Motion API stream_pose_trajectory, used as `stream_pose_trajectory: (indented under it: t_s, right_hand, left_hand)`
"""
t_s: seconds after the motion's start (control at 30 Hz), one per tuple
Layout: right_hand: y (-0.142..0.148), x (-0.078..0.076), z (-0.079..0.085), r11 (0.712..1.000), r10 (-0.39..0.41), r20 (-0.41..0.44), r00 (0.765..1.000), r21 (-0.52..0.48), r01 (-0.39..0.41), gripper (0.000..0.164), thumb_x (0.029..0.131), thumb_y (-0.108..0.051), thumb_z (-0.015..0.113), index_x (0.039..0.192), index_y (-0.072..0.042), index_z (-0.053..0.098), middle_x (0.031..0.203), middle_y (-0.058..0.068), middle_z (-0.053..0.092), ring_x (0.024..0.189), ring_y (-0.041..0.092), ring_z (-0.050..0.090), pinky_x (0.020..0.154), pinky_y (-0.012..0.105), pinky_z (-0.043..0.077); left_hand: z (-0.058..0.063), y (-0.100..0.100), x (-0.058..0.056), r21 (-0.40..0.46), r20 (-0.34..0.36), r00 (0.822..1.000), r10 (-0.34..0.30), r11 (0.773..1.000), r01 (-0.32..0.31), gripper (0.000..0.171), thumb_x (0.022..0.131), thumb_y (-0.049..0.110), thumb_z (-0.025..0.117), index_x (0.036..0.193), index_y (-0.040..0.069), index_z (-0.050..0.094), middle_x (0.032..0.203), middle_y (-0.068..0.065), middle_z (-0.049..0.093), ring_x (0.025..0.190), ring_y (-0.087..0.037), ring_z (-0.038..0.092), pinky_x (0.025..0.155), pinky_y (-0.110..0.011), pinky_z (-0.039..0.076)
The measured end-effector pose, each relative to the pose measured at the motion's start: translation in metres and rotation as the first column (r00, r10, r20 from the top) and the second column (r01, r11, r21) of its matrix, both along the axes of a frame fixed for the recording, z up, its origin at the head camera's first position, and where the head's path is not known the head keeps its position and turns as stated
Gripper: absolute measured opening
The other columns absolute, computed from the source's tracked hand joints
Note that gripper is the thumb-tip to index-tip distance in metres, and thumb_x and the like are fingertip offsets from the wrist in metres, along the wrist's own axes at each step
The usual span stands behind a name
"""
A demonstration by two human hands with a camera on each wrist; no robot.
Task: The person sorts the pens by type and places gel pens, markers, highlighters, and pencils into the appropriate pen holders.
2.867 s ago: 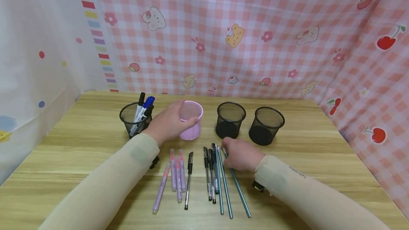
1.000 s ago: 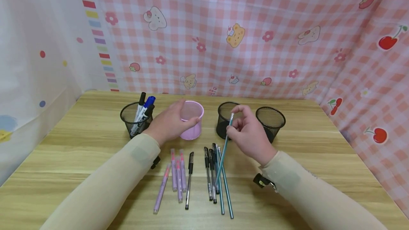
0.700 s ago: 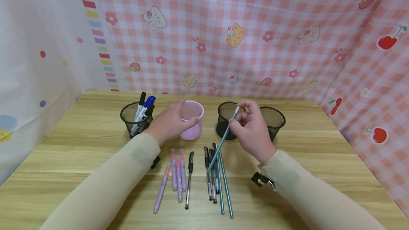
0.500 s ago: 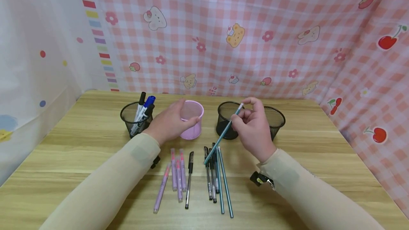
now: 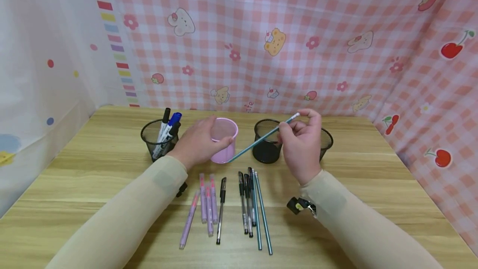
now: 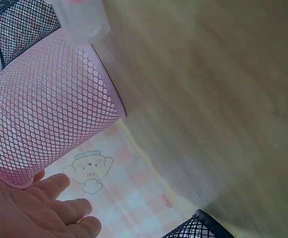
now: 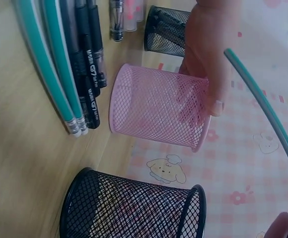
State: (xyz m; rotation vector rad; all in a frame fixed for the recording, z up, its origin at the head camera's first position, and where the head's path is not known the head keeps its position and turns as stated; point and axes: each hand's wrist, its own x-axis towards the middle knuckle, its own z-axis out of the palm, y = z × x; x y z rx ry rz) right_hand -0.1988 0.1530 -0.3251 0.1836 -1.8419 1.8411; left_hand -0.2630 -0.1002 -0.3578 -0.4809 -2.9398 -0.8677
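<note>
My left hand (image 5: 198,140) holds the pink mesh pen cup (image 5: 225,152), its thumb over the near side of the rim and the fingers behind. In the right wrist view the cup (image 7: 154,106) stands upright on the table under that hand (image 7: 208,49). Between thumb and fingers, my right hand (image 5: 303,144) pinches a teal pencil (image 5: 261,138) near its white eraser end. The pencil slants down to the left, passing in front of a black mesh cup (image 5: 267,152); its lower end appears near the pink cup's base. Two more teal pencils (image 5: 263,215) lie on the table.
Several black gel pens (image 5: 222,206) and pink-purple highlighters (image 5: 189,221) lie in front of the cups. At left, a black mesh cup (image 5: 147,140) holds markers (image 5: 164,134). Another black mesh cup (image 5: 327,139) is partly behind my right hand. A checked cloth (image 5: 321,74) hangs behind.
My right hand has lifted the teal pencil off the table, moved up and to the right, and swung the pencil's lower end leftward toward the pink cup. The left hand has stayed put.
</note>
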Motion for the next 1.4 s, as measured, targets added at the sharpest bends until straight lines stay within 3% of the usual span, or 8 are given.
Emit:
stream_pose_trajectory:
  t_s: [0.23,0.47,0.7,0.8,0.93,1.13,1.3,1.4]
  right_hand:
    - [-0.003,-0.005,0.003,0.997,-0.039,-0.047,0.998,-0.069,0.035,0.041,0.094,0.005,0.058,0.12,-0.021,0.039,0.074,0.005,0.063,0.062,0.02,0.057,0.06,0.027,0.051]
    - [-0.004,-0.011,0.004,0.991,-0.095,-0.047,0.994,-0.099,0.09,0.038,0.096,0.002,0.059,0.119,-0.02,0.038,0.073,-0.001,0.061,0.061,0.016,0.055,0.059,0.024,0.049]
    - [-0.006,-0.016,0.005,0.986,-0.138,-0.058,0.989,-0.103,0.131,0.036,0.097,-0.001,0.061,0.123,-0.01,0.038,0.073,-0.002,0.06,0.061,0.012,0.054,0.056,0.022,0.047]
    - [-0.007,-0.019,0.003,0.985,-0.154,-0.069,0.986,-0.09,0.147,0.036,0.097,-0.001,0.062,0.124,-0.006,0.038,0.074,-0.002,0.061,0.061,0.012,0.054,0.055,0.021,0.046]
    - [-0.01,-0.021,0.0,0.984,-0.166,-0.075,0.983,-0.079,0.16,0.035,0.097,-0.002,0.063,0.121,-0.01,0.039,0.074,-0.003,0.062,0.06,0.011,0.052,0.054,0.021,0.044]
    - [-0.015,-0.021,-0.006,0.987,-0.159,-0.093,0.983,-0.049,0.155,0.036,0.097,-0.001,0.065,0.122,-0.006,0.04,0.078,-0.005,0.063,0.062,0.01,0.051,0.056,0.021,0.043]
    - [-0.019,-0.02,-0.009,0.99,-0.143,-0.115,0.983,-0.012,0.143,0.035,0.097,-0.001,0.065,0.115,-0.02,0.042,0.082,-0.003,0.064,0.065,0.01,0.052,0.058,0.021,0.044]
    - [-0.022,-0.019,-0.01,0.991,-0.13,-0.115,0.985,0.006,0.132,0.032,0.098,-0.001,0.065,0.114,-0.017,0.043,0.084,-0.001,0.062,0.066,0.011,0.053,0.058,0.021,0.044]
  left_hand:
    - [0.001,0.001,0.0,-0.026,-0.029,1.0,-0.003,1.0,0.002,0.095,0.093,0.073,0.058,0.161,0.009,0.037,0.146,-0.017,0.057,0.132,-0.037,0.055,0.108,-0.056,0.052]
    - [0.001,0.001,0.001,-0.057,-0.028,1.0,0.001,0.998,-0.002,0.092,0.095,0.067,0.057,0.162,0.008,0.034,0.165,-0.017,0.043,0.161,-0.046,0.02,0.13,-0.061,0.02]
    - [0.0,0.001,-0.001,-0.064,-0.021,1.0,0.001,0.998,-0.002,0.097,0.094,0.07,0.056,0.164,0.009,0.031,0.171,-0.016,0.033,0.162,-0.045,0.015,0.132,-0.059,0.015]
    - [-0.001,0.001,-0.001,-0.065,-0.02,1.0,-0.002,0.998,0.0,0.102,0.093,0.077,0.053,0.166,0.008,0.029,0.172,-0.016,0.03,0.162,-0.044,0.014,0.132,-0.059,0.015]
    - [-0.002,0.0,-0.001,-0.064,-0.034,0.999,-0.005,0.998,0.003,0.101,0.094,0.078,0.051,0.164,0.008,0.031,0.171,-0.017,0.033,0.162,-0.044,0.017,0.132,-0.057,0.016]
    - [-0.002,0.001,-0.002,-0.066,-0.075,0.997,-0.018,0.998,0.013,0.095,0.094,0.075,0.054,0.159,0.007,0.038,0.164,-0.018,0.043,0.155,-0.041,0.034,0.132,-0.054,0.019]
    - [-0.002,0.001,-0.002,-0.072,-0.072,0.997,-0.021,0.997,0.016,0.096,0.094,0.074,0.054,0.159,0.005,0.037,0.163,-0.019,0.043,0.154,-0.039,0.037,0.132,-0.054,0.021]
    - [-0.002,0.001,-0.002,-0.071,-0.066,0.998,-0.021,0.997,0.017,0.097,0.094,0.074,0.054,0.16,0.005,0.037,0.164,-0.019,0.043,0.154,-0.039,0.036,0.132,-0.053,0.02]
